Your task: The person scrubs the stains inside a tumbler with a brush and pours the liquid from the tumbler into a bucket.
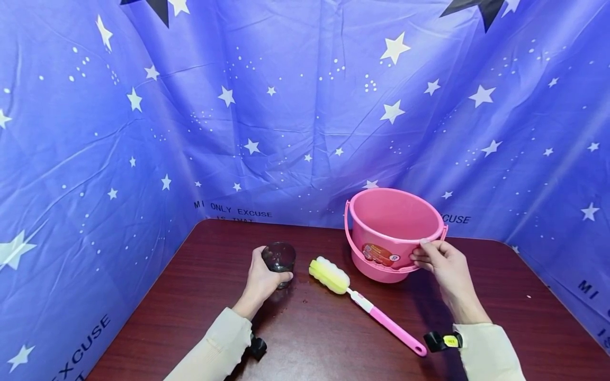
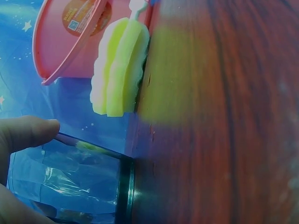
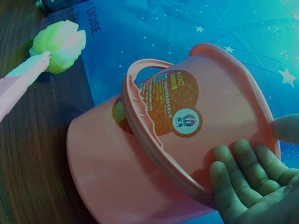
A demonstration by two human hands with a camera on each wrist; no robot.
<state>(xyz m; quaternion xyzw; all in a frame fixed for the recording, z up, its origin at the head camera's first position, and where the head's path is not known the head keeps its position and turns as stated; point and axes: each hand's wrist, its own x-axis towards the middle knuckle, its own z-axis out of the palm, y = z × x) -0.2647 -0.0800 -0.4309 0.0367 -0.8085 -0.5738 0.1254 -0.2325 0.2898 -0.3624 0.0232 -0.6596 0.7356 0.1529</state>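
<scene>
My left hand (image 1: 263,280) grips a dark clear drinking glass (image 1: 280,257) from the left side, its thumb across the front. In the left wrist view the glass (image 2: 70,182) stands upright on the wood surface. On the right, my right hand (image 1: 445,267) pinches the rim of a pink bucket (image 1: 381,248), thumb at the rim and fingers against the outer wall. The bucket's handle (image 3: 145,135) hangs down across its front. Between the hands lies a sponge bottle brush (image 1: 331,275) with a yellow and white head and a pink handle (image 1: 397,330); neither hand touches it.
The dark red wood table (image 1: 314,344) has small water drops near the glass. A blue curtain with white stars (image 1: 286,116) closes off the back and both sides, right behind the bucket.
</scene>
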